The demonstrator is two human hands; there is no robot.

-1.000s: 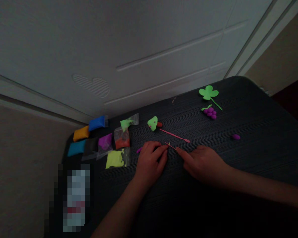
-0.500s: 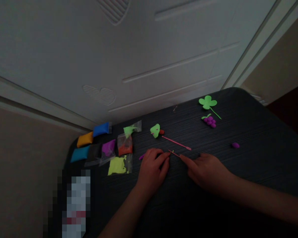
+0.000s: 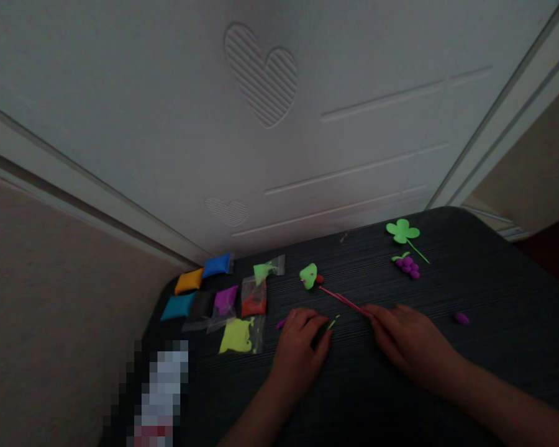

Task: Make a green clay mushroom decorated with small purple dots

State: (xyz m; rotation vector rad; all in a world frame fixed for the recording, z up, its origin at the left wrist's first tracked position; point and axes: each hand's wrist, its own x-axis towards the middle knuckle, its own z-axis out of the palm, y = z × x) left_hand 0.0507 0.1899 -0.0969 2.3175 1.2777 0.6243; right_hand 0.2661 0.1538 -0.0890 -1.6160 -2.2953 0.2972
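Observation:
My left hand rests on the dark table, thumb and index finger curled around the near end of a thin yellow-green clay strip. A purple clay piece shows partly from behind that hand. To the right, my right hand is closed on a thin pink modelling tool. Its tip lies beside or over a second pink modelling tool, so the two are hard to tell apart. Just beyond them is a green clay tree with a red-brown trunk and small pink dots.
Several clay packets, such as a yellow-green one and a blue one, lie at the left. A green clay clover, purple clay grapes and a purple lump lie right. A white panel borders the table's back.
My right hand has drawn its pink tool away from the yellow-green strip, up and right beside the other tool. More of the strip shows now. The camera view has tilted upward.

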